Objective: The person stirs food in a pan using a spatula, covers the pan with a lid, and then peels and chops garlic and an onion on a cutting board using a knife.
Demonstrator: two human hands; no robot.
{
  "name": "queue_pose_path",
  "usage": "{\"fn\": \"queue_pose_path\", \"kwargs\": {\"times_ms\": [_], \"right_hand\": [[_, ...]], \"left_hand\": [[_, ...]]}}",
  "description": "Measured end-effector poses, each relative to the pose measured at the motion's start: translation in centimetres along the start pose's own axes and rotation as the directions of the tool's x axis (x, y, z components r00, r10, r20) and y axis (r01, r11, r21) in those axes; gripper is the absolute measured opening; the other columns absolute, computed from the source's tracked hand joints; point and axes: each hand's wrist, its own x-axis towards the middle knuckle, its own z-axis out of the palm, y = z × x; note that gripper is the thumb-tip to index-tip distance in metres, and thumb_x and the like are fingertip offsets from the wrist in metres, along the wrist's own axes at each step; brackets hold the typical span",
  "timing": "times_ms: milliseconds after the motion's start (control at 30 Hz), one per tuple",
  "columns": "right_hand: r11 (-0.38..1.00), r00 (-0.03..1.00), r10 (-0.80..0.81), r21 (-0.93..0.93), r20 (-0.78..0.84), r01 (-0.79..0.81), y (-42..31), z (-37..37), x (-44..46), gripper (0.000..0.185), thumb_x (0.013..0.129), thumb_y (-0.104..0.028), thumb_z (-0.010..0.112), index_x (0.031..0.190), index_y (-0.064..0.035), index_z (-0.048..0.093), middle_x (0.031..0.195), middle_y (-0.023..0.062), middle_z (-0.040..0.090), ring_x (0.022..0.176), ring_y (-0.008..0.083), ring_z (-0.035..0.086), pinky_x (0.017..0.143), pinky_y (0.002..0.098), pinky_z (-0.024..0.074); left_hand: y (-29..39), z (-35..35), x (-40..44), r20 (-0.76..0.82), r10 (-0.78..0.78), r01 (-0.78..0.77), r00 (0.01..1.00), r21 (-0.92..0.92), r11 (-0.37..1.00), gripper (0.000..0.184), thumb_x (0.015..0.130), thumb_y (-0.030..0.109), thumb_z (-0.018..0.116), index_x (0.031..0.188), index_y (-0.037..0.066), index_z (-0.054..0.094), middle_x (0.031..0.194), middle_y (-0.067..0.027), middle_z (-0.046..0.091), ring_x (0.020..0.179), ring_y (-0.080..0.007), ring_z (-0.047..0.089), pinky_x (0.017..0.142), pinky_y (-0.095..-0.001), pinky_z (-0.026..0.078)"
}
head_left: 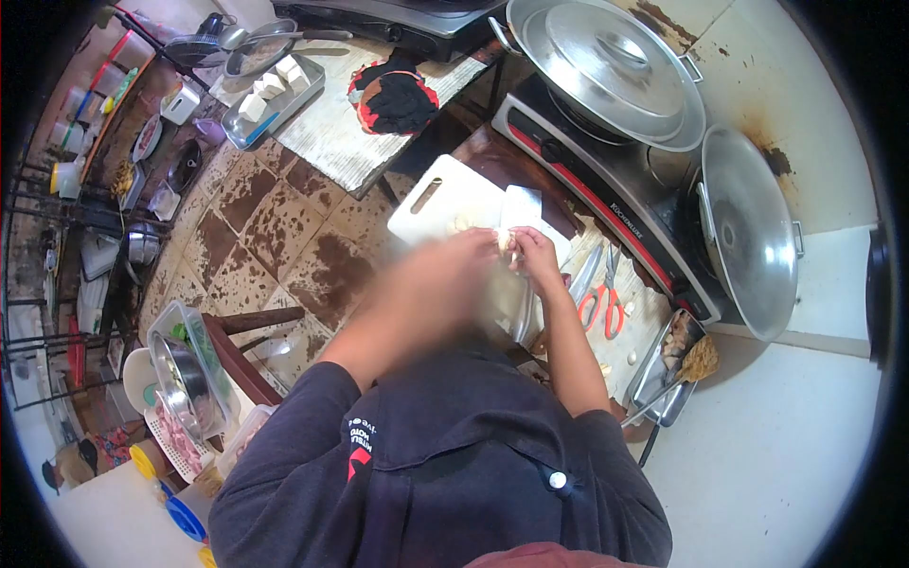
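My left hand [483, 243] and my right hand [536, 254] meet over the near end of a white cutting board [426, 204]. Pinched between their fingertips is a small pale piece that looks like a garlic clove [504, 240]. More pale cloves [464, 223] lie on the board beside my left hand. The broad blade of a cleaver [523, 203] rests on the board just beyond my fingers. To the right of my right hand lie scissors [606, 301] with orange handles, next to a knife blade [587, 269]. My left palm is blurred.
A gas stove [606, 185] on the right carries a lidded pot [606, 62] and a wide wok [748, 237]. A metal tray [668, 379] with a ladle stands nearby. Across, a side table [331, 142] holds a tray of white blocks [270, 85] and black-red cloths [398, 99].
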Motion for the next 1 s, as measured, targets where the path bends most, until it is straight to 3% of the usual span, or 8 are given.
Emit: {"fn": "queue_pose_path", "kwargs": {"times_ms": [33,67,133,233,367,567,800,1000], "right_hand": [[1.0,1.0,0.0,0.018,-0.026,0.0,0.2,0.0,0.1,0.022,0.087,-0.021,0.058,0.098,-0.0014,0.06,0.076,0.0027,0.059,0.062,0.0107,0.054,0.053,0.0241,0.045],[0.953,0.962,-0.236,-0.225,-0.14,0.201,0.5,0.0,0.2,0.024,0.085,-0.022,0.06,0.098,-0.0014,0.06,0.077,0.0045,0.06,0.063,0.0139,0.056,0.056,0.0271,0.0464],[0.591,0.706,-0.689,-0.69,-0.164,0.417,0.4,1.0,-0.4,0.028,0.083,-0.024,0.064,0.098,-0.0015,0.061,0.078,0.0082,0.061,0.066,0.0204,0.058,0.061,0.0331,0.0493],[0.638,0.845,-0.518,-0.717,-0.131,0.279,-1.7,2.3,-2.2,0.035,0.078,-0.029,0.069,0.098,-0.0019,0.061,0.083,0.0116,0.063,0.073,0.0268,0.06,0.072,0.0364,0.0476],[0.96,0.981,-0.167,-0.244,-0.093,0.14,-1.9,2.1,-1.8,0.032,0.082,-0.021,0.066,0.103,0.002,0.061,0.084,0.0091,0.064,0.07,0.0164,0.062,0.053,0.0262,0.0503],[0.954,0.971,-0.235,-0.201,-0.039,0.223,-0.1,1.3,-0.8,0.03,0.086,-0.015,0.058,0.112,0.0017,0.059,0.082,0.0067,0.064,0.067,0.0102,0.06,0.05,0.0225,0.0509],[0.947,0.955,-0.287,-0.176,-0.081,0.269,-0.5,1.7,-1.1,0.028,0.086,-0.015,0.06,0.108,0.0016,0.059,0.086,0.0069,0.063,0.071,0.0102,0.06,0.053,0.0227,0.052],[0.975,0.979,-0.186,-0.133,-0.076,0.175,-1.4,2.0,-1.5,0.029,0.084,-0.013,0.061,0.107,0.0039,0.057,0.088,0.0074,0.063,0.076,0.012,0.062,0.055,0.0234,0.0535]], "left_hand": [[0.0,0.1,-0.2,-0.009,0.021,-0.021,1.0,0.006,1.0,0.013,0.088,0.013,0.058,0.1,0.007,0.055,0.09,-0.0023,0.061,0.084,-0.0121,0.059,0.076,-0.0254,0.051],[-0.1,0.4,-0.3,-0.017,0.042,-0.042,0.999,0.012,0.999,0.013,0.088,0.013,0.058,0.099,0.008,0.055,0.09,-0.0024,0.061,0.084,-0.0122,0.059,0.077,-0.0258,0.05],[0.1,1.7,-0.3,-0.04,0.105,-0.103,0.994,0.03,0.994,0.012,0.088,0.013,0.058,0.099,0.008,0.053,0.091,-0.0025,0.061,0.086,-0.0125,0.059,0.079,-0.0265,0.05],[-0.4,3.0,0.6,-0.062,0.227,-0.224,0.972,0.052,0.973,0.012,0.088,0.012,0.058,0.098,0.009,0.052,0.092,-0.0027,0.06,0.088,-0.013,0.058,0.081,-0.0275,0.049],[-2.8,1.0,3.7,-0.048,0.258,-0.257,0.965,0.017,0.966,0.012,0.088,0.011,0.058,0.098,0.01,0.051,0.093,-0.0029,0.06,0.09,-0.0133,0.058,0.083,-0.0282,0.048],[-4.9,-2.2,6.9,-0.068,0.205,-0.212,0.976,-0.101,0.972,0.012,0.087,0.01,0.06,0.096,0.009,0.052,0.091,-0.003,0.06,0.088,-0.0125,0.058,0.079,-0.026,0.049],[1.0,6.1,-0.8,-0.193,0.132,-0.17,0.972,-0.2,0.965,0.011,0.087,0.01,0.061,0.094,0.01,0.052,0.091,-0.0029,0.06,0.087,-0.0124,0.058,0.077,-0.0266,0.049],[1.0,7.3,-1.2,-0.268,0.259,-0.238,0.928,0.107,0.965,0.011,0.084,0.009,0.064,0.09,0.007,0.055,0.089,-0.0028,0.06,0.082,-0.0102,0.057,0.072,-0.0245,0.049]]}}
